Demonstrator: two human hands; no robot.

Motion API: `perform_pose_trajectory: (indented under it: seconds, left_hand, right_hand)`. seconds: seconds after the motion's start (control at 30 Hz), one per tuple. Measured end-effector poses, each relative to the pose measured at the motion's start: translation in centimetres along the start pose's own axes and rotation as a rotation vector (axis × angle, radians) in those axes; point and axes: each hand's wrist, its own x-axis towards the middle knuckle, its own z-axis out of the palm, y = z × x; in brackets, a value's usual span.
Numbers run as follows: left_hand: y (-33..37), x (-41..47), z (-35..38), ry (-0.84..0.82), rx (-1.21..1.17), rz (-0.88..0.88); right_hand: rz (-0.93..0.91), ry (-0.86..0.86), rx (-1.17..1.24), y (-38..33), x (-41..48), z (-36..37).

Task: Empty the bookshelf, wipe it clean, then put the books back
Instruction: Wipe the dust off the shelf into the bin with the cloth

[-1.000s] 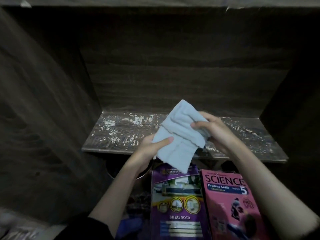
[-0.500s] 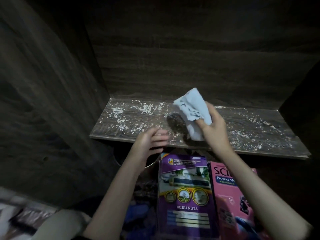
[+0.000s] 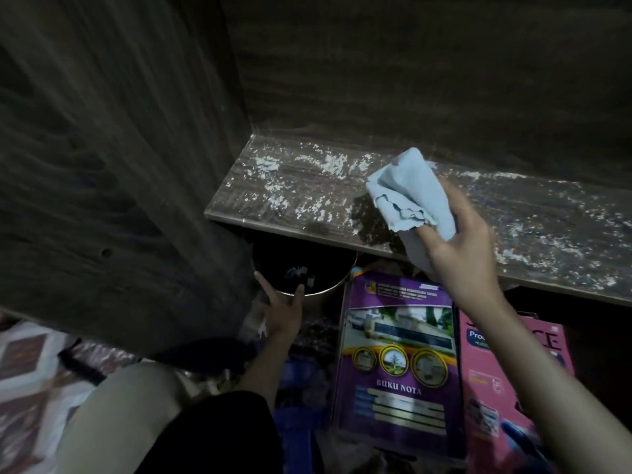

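A dark wooden shelf board [image 3: 294,196] carries nothing but white dust flecks. My right hand [image 3: 460,248] grips a bunched light blue cloth [image 3: 415,193] just above the board's front middle. Below the shelf, my left hand [image 3: 282,307] reaches with spread fingers to the rim of a round metal bin [image 3: 337,283]; the thumb hooks over the rim. A purple "Buku Nota" book [image 3: 396,364] and a pink science book [image 3: 513,378] stand below the shelf's front edge.
The bookcase's dark side panel [image 3: 102,165] rises on the left, its back wall [image 3: 410,70] behind. A patterned mat [image 3: 24,364] covers the floor at lower left. My knee in beige cloth [image 3: 113,415] is at the bottom.
My left hand let go of the cloth and dropped from the shelf edge down to the bin's rim. My right hand now holds the cloth alone over the board. The view shifted left.
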Motion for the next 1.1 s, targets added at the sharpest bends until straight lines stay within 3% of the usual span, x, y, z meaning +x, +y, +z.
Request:
perform_pose_trajectory:
  seconds: [0.3, 0.6, 0.83, 1.1]
  left_hand:
    - [-0.1, 3.4, 1.8, 0.037, -0.436, -0.115]
    - [2.3, 0.4, -4.1, 0.028, -0.3, -0.119]
    - [3.5, -2.9, -9.5, -0.164, -0.56, -0.13]
    - [4.1, -4.6, -12.1, -0.296, -0.517, -0.038]
  right_hand:
    - [-0.004, 0.018, 0.05, 1.7, -0.1, 0.2]
    - [0.039, 0.042, 0.052, 0.2, -1.0, -1.5]
    - [0.049, 0.062, 0.02, -2.4, -1.2, -1.4]
    - [0.049, 0.169, -0.205, -3.8, 1.8, 0.7]
